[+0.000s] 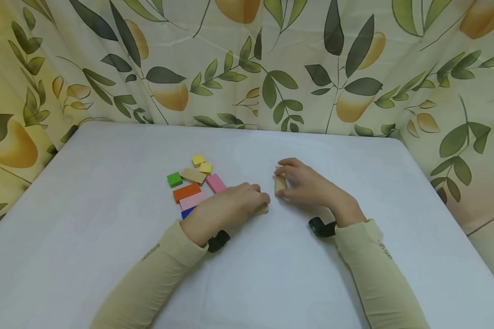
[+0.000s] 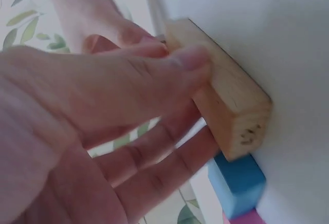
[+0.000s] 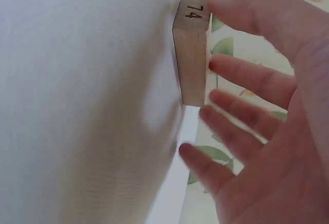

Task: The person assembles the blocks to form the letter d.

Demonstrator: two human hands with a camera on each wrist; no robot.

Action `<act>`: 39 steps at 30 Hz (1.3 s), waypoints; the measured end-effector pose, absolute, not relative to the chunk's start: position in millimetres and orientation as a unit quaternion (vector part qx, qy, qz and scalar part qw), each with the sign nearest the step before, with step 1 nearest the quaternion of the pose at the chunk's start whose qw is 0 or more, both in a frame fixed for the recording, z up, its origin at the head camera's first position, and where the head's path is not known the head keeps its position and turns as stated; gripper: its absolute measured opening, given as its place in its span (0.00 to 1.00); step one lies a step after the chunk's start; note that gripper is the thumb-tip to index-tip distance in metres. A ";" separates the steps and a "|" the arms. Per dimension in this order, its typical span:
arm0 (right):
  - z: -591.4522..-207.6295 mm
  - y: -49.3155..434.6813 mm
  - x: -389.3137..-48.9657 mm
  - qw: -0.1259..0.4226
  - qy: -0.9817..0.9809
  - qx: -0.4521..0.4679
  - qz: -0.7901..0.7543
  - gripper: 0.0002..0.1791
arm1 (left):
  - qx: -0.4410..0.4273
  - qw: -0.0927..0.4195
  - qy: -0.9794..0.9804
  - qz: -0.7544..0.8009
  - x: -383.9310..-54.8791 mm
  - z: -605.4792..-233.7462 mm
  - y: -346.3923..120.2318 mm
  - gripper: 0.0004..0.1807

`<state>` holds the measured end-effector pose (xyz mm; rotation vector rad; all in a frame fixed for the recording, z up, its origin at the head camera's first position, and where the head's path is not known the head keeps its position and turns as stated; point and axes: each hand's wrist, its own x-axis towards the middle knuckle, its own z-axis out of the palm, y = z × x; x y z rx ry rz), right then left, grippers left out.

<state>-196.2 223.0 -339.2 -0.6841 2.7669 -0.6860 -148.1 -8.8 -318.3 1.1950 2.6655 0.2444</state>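
While the left hand [image 1: 230, 203] works at the middle of the frame, its thumb lies on a wooden block [image 2: 241, 90] and the fingers close in behind – a pinch with little gap left. Just right of centre, the right hand [image 1: 310, 186] spans the block marked 74 [image 3: 191, 64], thumb at the numbered end, forefinger against its side, the other fingers spread apart. Both blocks are down at the white table [image 1: 251, 283]. Left of centre sits a loose cluster: two yellow blocks [image 1: 198, 160], a green block [image 1: 174, 179], an orange block [image 1: 187, 192], pink ones [image 1: 216, 183], a plain wooden piece [image 1: 194, 176] – and a blue block [image 1: 187, 213] partly hidden by the left hand.
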 end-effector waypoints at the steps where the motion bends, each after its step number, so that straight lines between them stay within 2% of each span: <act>1: -339.7 224.5 -197.2 0.105 0.937 -0.237 -0.235 0.28 | 0.401 0.107 0.905 0.089 -148.6 -318.1 -6.8 0.13; 7: -343.2 230.5 -200.5 0.094 0.928 -0.262 -0.248 0.30 | 0.385 0.110 0.911 0.101 -149.6 -319.1 -1.5 0.12; 17: -344.9 234.8 -197.0 0.107 0.926 -0.266 -0.246 0.32 | 0.374 0.099 0.915 0.118 -149.5 -326.9 3.4 0.19; 22: -341.2 235.1 -196.7 0.103 0.930 -0.263 -0.234 0.32 | 0.375 0.137 0.908 0.125 -152.4 -324.3 2.1 0.23; 29: -337.3 237.2 -199.5 0.112 0.933 -0.255 -0.228 0.30 | 0.364 0.221 0.895 0.132 -155.5 -319.8 0.9 0.37; 39: -338.9 238.6 -197.1 0.111 0.926 -0.259 -0.251 0.29 | 0.390 0.201 0.890 0.126 -155.8 -324.2 6.9 0.36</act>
